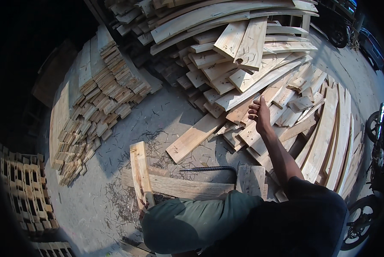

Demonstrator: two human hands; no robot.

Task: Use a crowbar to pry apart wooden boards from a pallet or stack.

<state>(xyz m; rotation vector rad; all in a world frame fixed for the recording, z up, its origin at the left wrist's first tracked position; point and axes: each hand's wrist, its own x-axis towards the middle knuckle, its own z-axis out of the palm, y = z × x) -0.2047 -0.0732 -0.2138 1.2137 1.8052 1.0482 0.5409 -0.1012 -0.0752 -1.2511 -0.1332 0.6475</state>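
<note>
My right hand (259,114) reaches out over the heap of loose boards (282,103). Its thumb points up and its fingers are half curled and apart, with nothing visible in them. My left hand does not show; my bent knee in green trousers (192,222) fills the lower middle. Beyond the knee, a dark ribbed pry bar (207,168) with a hooked right end lies by a weathered plank (183,186). A paler board (139,165) crosses that plank at its left, its lower end hidden near the knee. A single flat board (194,137) sticks out from the heap.
Neatly stacked boards (89,107) rise at the left, and a tall pile of long planks (209,21) stands at the back. Pallets (29,192) are at the lower left. Loose nails (114,203) litter the concrete floor. Motorcycles (363,222) stand along the right edge.
</note>
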